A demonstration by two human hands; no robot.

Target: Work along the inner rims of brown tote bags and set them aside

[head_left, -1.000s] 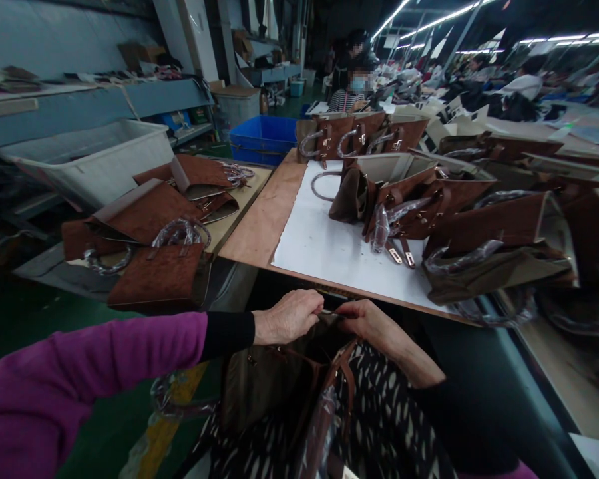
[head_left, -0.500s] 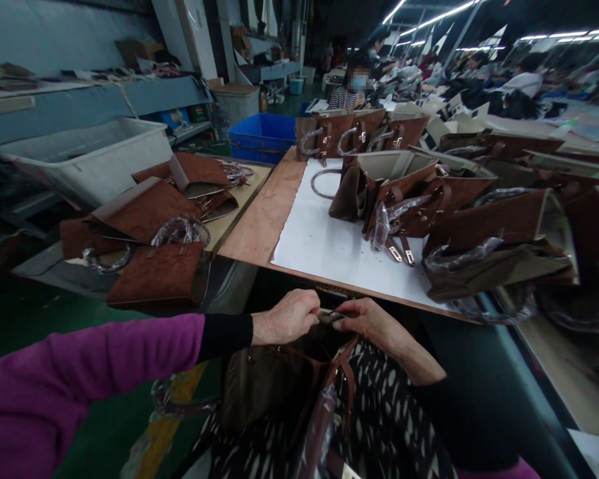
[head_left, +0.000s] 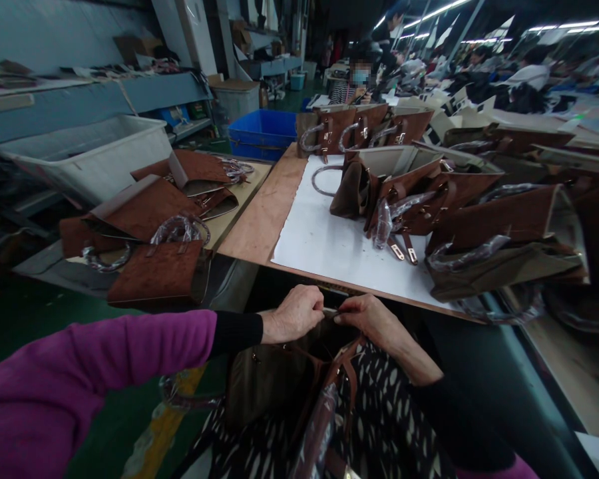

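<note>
A brown handbag point(head_left: 274, 382) rests on my lap, over patterned black-and-white clothing. One of its plastic-wrapped handles point(head_left: 317, 432) lies toward me, and another sticks out at the left. At the bag's far top edge, my left hand point(head_left: 299, 313) is closed with the fingers curled on the rim. My right hand point(head_left: 362, 314) pinches the same edge just to the right, thumb and fingers together. The two hands are close but apart. What lies under the left fingertips is hidden, and the bag's inside is dark.
Ahead stands a table with white paper point(head_left: 304, 233), bearing several brown handbags point(head_left: 419, 193). More brown bag pieces point(head_left: 154, 266) lie on a low stand at left. Beyond are a grey bin point(head_left: 90, 159), a blue crate point(head_left: 262, 133) and a masked person point(head_left: 352, 90).
Both hands remain at the bag's edge; my left hand has shifted slightly right. The view has turned a little, and the person at the back has raised a hand.
</note>
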